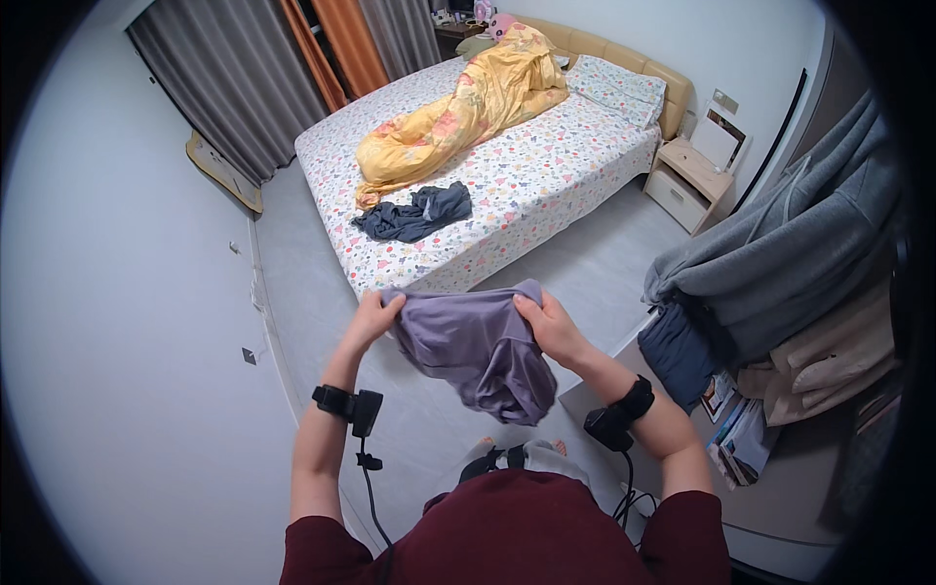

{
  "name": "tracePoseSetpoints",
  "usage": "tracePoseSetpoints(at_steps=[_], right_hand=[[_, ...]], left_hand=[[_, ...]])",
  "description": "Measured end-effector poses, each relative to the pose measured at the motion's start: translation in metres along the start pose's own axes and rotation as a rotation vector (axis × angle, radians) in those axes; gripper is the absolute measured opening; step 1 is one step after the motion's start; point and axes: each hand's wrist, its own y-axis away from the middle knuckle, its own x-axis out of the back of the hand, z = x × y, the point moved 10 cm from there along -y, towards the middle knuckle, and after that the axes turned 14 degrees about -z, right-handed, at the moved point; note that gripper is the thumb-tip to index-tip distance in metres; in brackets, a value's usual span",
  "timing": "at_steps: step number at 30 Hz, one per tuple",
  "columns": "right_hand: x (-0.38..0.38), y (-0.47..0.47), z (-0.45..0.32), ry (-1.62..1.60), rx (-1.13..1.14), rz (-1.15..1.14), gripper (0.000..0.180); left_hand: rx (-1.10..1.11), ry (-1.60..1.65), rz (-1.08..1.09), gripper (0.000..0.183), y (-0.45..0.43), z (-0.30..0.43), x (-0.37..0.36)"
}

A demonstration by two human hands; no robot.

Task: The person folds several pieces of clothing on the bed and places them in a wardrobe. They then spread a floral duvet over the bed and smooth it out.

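Note:
A purple cloth garment (468,333) hangs between my two hands in front of me, its top edge pulled nearly straight. My left hand (376,316) grips its left corner, thumb on top. At the other corner my right hand (548,325) pinches the fabric the same way. The lower part droops in bunched folds, so what kind of garment it is cannot be told. Beyond it, a crumpled dark blue garment (417,213) lies near the foot of the bed (504,197), which has a patterned white sheet.
A yellow floral quilt (461,110) lies bunched across the bed, beside a pillow (618,88). At right, a grey hoodie (782,241) and dark blue clothing (680,344) hang over a cabinet holding books (742,439). A nightstand (687,183) stands by the headboard. Cables trail from my arm straps.

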Motion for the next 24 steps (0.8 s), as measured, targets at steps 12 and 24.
tracePoseSetpoints(at_steps=[12,24], right_hand=[[-0.015,0.011,-0.022,0.031,0.089,-0.032,0.025],[-0.003,0.033,0.014,0.671,0.256,-0.055,0.065]], left_hand=[[-0.459,0.24,-0.168,0.03,0.046,0.125,-0.146],[-0.542,0.392,-0.239,0.027,0.042,0.204,-0.093]])
